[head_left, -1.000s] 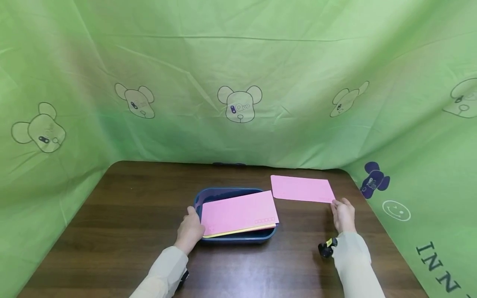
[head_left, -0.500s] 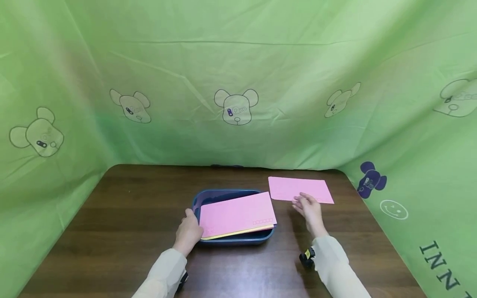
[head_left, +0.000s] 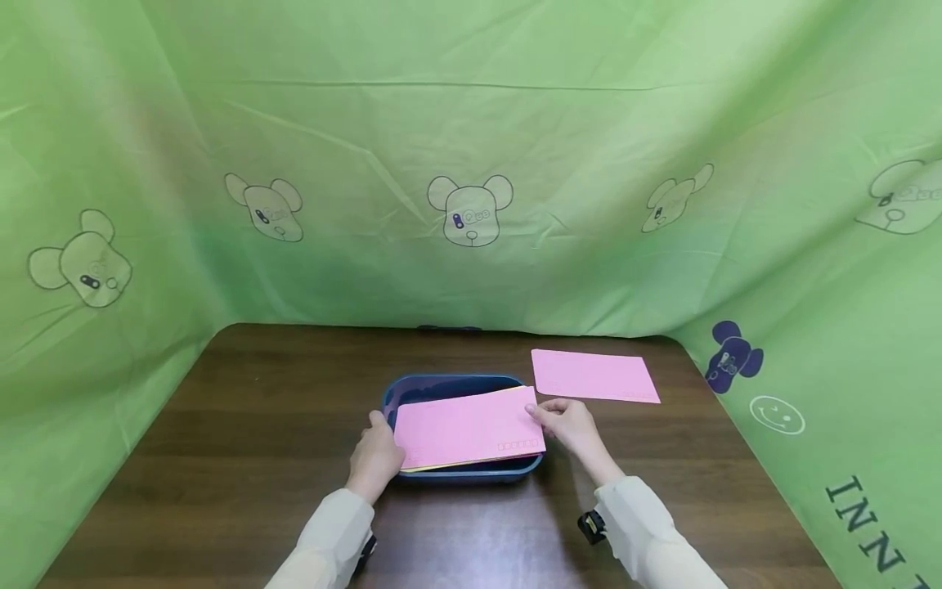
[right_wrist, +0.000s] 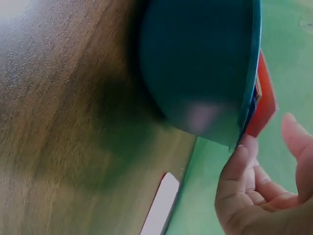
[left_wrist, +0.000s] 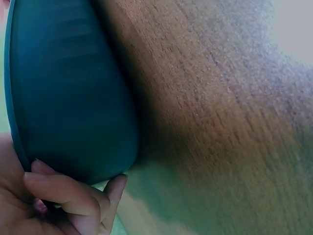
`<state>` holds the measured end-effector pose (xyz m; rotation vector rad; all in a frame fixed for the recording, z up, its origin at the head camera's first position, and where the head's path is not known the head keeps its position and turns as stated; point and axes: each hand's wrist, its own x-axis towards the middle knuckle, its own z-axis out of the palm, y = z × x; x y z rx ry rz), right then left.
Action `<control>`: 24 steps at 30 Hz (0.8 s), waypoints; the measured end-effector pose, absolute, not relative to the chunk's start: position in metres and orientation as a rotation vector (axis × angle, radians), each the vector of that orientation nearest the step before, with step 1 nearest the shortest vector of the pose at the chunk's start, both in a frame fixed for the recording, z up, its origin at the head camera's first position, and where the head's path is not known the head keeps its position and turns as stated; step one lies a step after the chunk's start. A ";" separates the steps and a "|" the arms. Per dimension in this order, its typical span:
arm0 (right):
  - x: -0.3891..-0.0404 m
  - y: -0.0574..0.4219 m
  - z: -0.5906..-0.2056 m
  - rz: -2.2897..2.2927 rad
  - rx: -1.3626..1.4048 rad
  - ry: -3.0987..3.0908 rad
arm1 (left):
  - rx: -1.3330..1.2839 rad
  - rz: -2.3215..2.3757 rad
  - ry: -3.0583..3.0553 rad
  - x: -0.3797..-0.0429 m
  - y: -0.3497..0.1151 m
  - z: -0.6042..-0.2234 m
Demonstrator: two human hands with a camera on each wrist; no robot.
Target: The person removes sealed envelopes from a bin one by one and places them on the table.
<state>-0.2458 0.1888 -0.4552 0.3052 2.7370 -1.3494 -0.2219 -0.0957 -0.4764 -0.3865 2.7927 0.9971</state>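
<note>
In the head view a blue plastic basket (head_left: 471, 474) stands mid-table. A pink envelope (head_left: 467, 429) with small printed squares lies on top in it, with yellow and reddish edges showing beneath. My left hand (head_left: 375, 458) grips the basket's left end, fingers curled at the rim in the left wrist view, thumb by the envelope's corner. My right hand (head_left: 570, 425) touches the stack's right edge. In the right wrist view its thumb (right_wrist: 296, 134) stands apart from the fingers, which touch the rim and the reddish envelope (right_wrist: 264, 98).
Another pink envelope (head_left: 596, 376) lies flat on the wooden table (head_left: 243, 458), behind and right of the basket. A green printed cloth (head_left: 471, 286) hangs round the table's back and sides. A dark wrist camera (head_left: 591, 526) sits under the right sleeve.
My right hand has moved left from beside the loose pink envelope to the stack's right edge. The top envelope has turned slightly, its right end lower. My left hand stays at the basket.
</note>
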 end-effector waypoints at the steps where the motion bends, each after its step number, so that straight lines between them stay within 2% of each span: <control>1: -0.245 0.189 -0.455 -1.335 0.285 2.746 | -0.386 1.000 2.790 -0.222 -0.095 -0.476; 6: -0.246 0.189 -0.455 -1.317 0.177 2.759 | -0.398 1.008 2.785 -0.222 -0.094 -0.474; 15: -0.246 0.191 -0.452 -1.317 0.208 2.812 | -0.399 1.014 2.781 -0.222 -0.094 -0.470; 24: -0.246 0.208 -0.424 -1.736 0.256 2.668 | -0.395 0.992 2.750 -0.222 -0.094 -0.475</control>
